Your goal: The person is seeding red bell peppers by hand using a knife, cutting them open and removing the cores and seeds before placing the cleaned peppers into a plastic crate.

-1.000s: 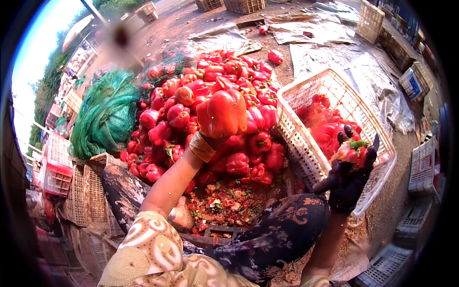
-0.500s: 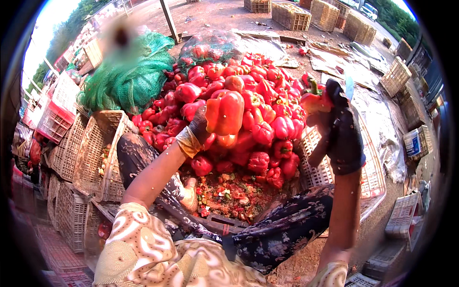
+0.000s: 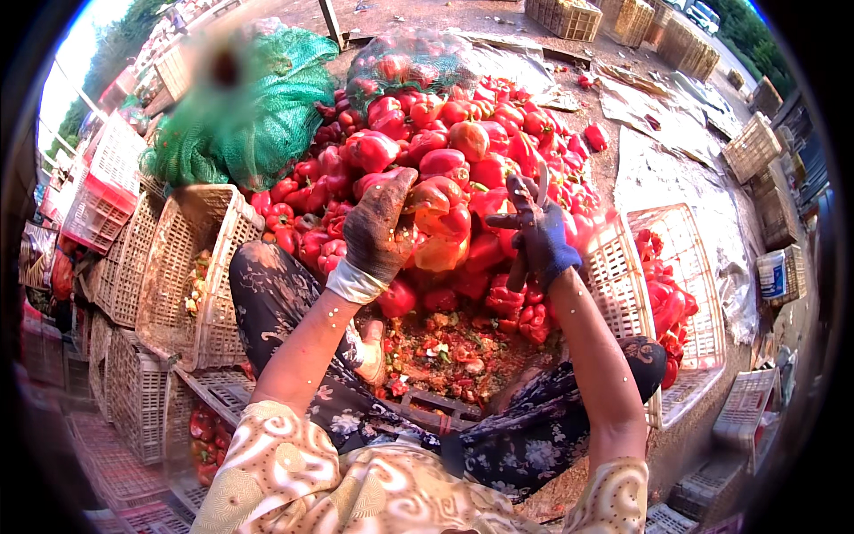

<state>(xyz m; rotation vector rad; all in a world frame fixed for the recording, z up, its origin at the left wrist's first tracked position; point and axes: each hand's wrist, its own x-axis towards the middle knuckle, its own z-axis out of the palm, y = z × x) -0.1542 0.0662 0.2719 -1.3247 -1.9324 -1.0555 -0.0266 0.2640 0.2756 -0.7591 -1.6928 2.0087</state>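
Observation:
My left hand [image 3: 378, 227], in a dark, dirty glove with a pale cuff, grips a red bell pepper [image 3: 438, 227] with an orange patch, above the front of the heap. Just right of it is my right hand [image 3: 534, 233], in a dark glove with a blue cuff. A thin pale blade [image 3: 543, 182], apparently of a small knife, sticks up from this hand; its handle is hidden. The right fingers point toward the pepper, and I cannot tell whether they touch it. Before me lies the big heap of red bell peppers [image 3: 498, 133].
Beside my right knee stands a plastic crate [image 3: 620, 280] with red peppers in it. Another crate [image 3: 178, 285] at my left holds some scraps. Green netting [image 3: 267, 133] lies behind left. Pepper waste [image 3: 445, 356] covers the ground between my legs.
My right hand has come in from the right crate to beside the left hand. The pepper piece with a green stem is gone from it. The left hand's pepper has shifted slightly right.

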